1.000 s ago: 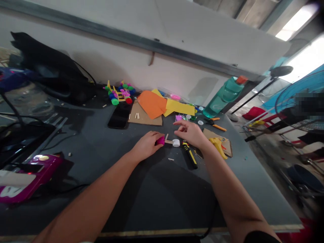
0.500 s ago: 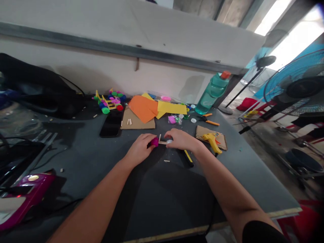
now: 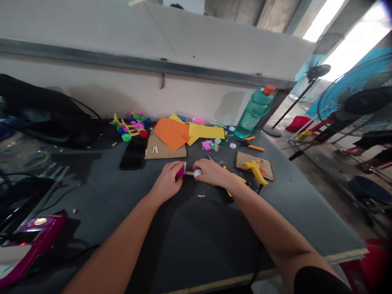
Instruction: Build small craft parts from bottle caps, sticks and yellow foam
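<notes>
Low over the dark table, my left hand point(image 3: 168, 180) is closed around a magenta bottle cap point(image 3: 180, 174). Thin pale wooden sticks point(image 3: 189, 173) join that cap to a white bottle cap point(image 3: 197, 173), pinched in my right hand point(image 3: 211, 172). Both sets of fingers partly cover the caps. Beneath my right wrist, a yellow-and-black cutter point(image 3: 229, 195) is partly hidden. A short piece of stick point(image 3: 201, 196) lies just in front of my hands.
A yellow glue gun point(image 3: 256, 171) rests on cardboard at right, near orange-handled pliers point(image 3: 255, 147). Behind stand a green bottle point(image 3: 253, 114), orange paper point(image 3: 172, 134) and a small colourful model point(image 3: 130, 128). A black phone point(image 3: 132, 155) lies at left.
Both hands and the held piece have shifted slightly left. The upright stick by the magenta cap is now closer to my left fingertips, and the white cap shows more clearly.
</notes>
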Tool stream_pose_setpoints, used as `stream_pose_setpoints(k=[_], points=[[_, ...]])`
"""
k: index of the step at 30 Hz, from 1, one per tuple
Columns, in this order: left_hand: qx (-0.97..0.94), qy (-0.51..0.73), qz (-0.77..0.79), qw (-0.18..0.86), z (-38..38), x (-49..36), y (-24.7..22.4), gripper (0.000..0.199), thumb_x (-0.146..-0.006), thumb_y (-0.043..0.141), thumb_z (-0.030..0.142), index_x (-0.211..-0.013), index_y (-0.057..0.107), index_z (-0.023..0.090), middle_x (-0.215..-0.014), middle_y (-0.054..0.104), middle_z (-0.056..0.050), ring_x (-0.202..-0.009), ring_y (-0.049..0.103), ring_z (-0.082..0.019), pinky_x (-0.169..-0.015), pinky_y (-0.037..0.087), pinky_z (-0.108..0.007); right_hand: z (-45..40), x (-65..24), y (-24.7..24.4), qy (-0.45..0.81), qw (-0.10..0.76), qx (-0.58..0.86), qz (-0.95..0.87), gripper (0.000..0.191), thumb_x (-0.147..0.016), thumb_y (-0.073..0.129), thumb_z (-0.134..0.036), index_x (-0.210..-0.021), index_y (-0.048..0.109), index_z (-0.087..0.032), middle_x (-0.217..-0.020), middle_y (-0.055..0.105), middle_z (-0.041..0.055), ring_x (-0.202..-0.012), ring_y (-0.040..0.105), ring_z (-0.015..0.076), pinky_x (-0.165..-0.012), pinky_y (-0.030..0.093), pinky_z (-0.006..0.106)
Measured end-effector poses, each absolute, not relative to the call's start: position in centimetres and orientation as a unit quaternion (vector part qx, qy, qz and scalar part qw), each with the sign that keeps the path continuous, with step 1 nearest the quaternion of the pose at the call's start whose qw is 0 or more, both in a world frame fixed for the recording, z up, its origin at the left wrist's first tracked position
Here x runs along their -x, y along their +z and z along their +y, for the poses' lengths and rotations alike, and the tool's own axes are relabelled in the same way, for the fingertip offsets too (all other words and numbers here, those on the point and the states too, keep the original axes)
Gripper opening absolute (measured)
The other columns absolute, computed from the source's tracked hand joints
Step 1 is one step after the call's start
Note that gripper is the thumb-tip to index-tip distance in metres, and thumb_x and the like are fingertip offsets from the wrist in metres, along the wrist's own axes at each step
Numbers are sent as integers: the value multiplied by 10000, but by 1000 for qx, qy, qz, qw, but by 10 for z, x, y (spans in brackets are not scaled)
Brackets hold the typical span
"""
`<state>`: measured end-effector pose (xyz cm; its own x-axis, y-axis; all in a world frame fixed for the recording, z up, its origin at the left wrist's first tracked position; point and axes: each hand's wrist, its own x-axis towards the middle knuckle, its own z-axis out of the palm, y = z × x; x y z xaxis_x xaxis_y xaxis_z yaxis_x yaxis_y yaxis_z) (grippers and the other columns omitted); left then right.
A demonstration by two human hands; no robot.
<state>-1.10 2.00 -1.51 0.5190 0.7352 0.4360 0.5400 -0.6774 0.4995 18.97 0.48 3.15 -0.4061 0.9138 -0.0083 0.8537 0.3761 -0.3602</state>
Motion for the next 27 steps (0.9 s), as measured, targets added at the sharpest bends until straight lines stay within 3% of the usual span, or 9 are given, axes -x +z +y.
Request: stream_pose_setpoints(k=[4,9,15,23,27], points=[[-856,315,380,154,21,11,-15,520,-711,470,38,-1213,503,169,-1201,549,-96,-1126,482,-240,-990,411,-418,5,-192,32,154,95,531,-828,248,-687,655,-177,-933,623,-170,-907,623,66,-837,560,179,-708,370,254],[-852,310,389,162,20,11,-14,426,-728,476,65,-1132,549,181,-1141,574,-87,-1081,509,-239,-959,431,-414,7,-203,39,168,49,563,-808,252,-647,654,-149,-894,653,-194,-805,655,39,-695,574,163,-569,342,235],[-851,316,384,167,20,11,-13,415,-723,485,61,-1113,559,185,-1113,583,-88,-1065,517,-240,-945,438,-423,10,-228,55,134,66,618,-772,148,-699,554,-128,-659,677,-200,-683,666,40,-638,581,166,-554,334,253],[-849,324,382,169,20,10,-13,380,-738,483,66,-1085,557,203,-1110,583,-79,-1059,525,-228,-936,449,-412,-1,-251,97,-32,389,652,-650,155,-826,520,-276,-778,636,-186,-617,600,-4,-558,520,124,-542,349,240],[-850,319,384,166,20,10,-13,337,-754,479,75,-1056,561,199,-1104,578,-81,-1056,522,-226,-940,444,-410,-28,-258,126,-137,507,625,-577,270,-885,450,-397,-887,616,-185,-670,550,10,-600,497,142,-554,357,273]])
